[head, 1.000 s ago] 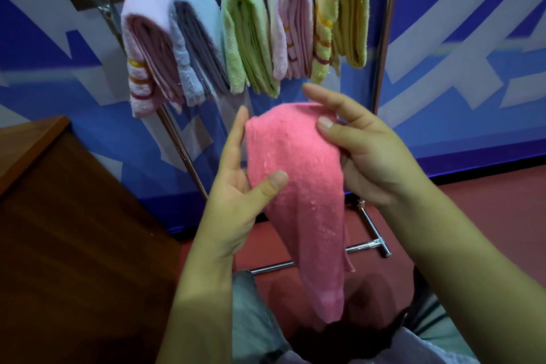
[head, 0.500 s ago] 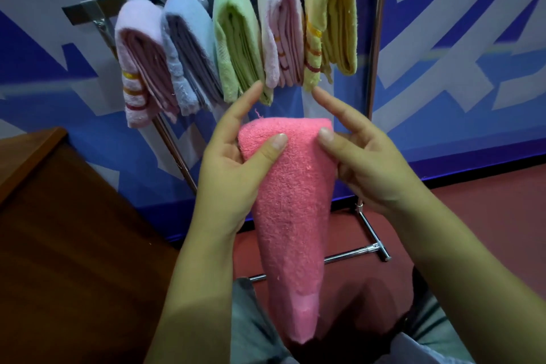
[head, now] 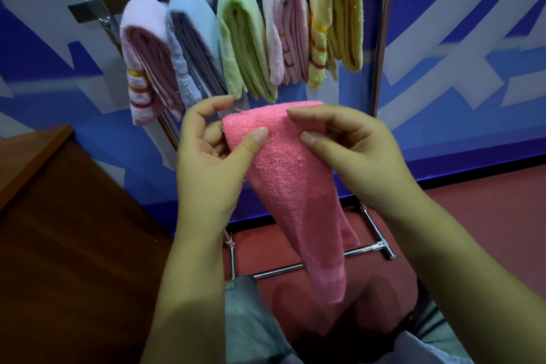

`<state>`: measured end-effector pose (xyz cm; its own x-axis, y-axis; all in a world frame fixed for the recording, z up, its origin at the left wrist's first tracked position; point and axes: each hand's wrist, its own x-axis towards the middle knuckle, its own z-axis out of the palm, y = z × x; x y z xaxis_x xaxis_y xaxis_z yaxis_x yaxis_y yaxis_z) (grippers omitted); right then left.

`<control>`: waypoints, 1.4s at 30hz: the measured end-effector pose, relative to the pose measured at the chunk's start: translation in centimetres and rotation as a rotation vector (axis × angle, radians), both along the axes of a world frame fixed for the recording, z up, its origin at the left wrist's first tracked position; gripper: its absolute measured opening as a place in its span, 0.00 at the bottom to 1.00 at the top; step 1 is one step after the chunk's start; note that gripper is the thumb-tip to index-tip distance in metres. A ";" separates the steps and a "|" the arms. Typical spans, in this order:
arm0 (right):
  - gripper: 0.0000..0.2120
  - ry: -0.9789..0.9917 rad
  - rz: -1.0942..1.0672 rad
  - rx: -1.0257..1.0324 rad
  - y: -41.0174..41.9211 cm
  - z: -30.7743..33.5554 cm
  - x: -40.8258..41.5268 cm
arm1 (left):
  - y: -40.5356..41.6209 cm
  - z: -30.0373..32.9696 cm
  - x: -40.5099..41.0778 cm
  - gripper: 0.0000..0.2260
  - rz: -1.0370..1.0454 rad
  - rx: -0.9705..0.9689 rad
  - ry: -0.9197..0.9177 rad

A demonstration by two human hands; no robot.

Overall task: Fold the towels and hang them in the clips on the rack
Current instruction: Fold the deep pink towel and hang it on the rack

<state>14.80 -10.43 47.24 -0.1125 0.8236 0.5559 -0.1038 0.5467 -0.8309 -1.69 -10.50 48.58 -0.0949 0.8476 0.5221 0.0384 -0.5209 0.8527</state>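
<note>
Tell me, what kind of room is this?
Hard to say for sure; it looks like an indoor practice or demo corner, not a home bathroom. A freestanding metal rack with clipped folded towels stands on a red floor before a blue and white patterned wall, beside a wooden table.

Mid-frame, the left hand (head: 206,162) and right hand (head: 354,154) pinch the top of a folded pink towel (head: 292,186), which hangs down. Across the upper frame, five folded towels hang from the rack (head: 88,7).

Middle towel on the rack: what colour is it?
Light green, hanging third of five; the head view shows it.
</note>
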 end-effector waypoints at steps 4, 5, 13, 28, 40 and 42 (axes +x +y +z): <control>0.18 -0.064 -0.033 0.044 -0.1 0.1 0.3 | 0.3 0.0 0.6 0.16 0.054 0.041 -0.040; 0.19 -0.073 -0.039 0.057 -0.1 0.2 0.4 | 0.3 0.1 0.7 0.15 0.059 0.045 -0.047; 0.29 -0.228 0.067 0.141 -0.3 0.2 1.0 | 0.9 1.4 1.0 0.12 0.018 0.068 -0.152; 0.16 -0.293 -0.270 0.253 0.7 -0.5 2.0 | 1.1 2.1 2.5 0.13 -0.017 0.149 -0.231; 0.19 -0.162 0.002 0.154 -0.1 1.4 1.4 | 1.8 3.7 3.6 0.14 -0.095 0.200 -0.135; 0.19 -0.176 0.008 0.127 -0.2 1.6 1.5 | 1.9 4.0 3.8 0.14 -0.110 0.198 -0.147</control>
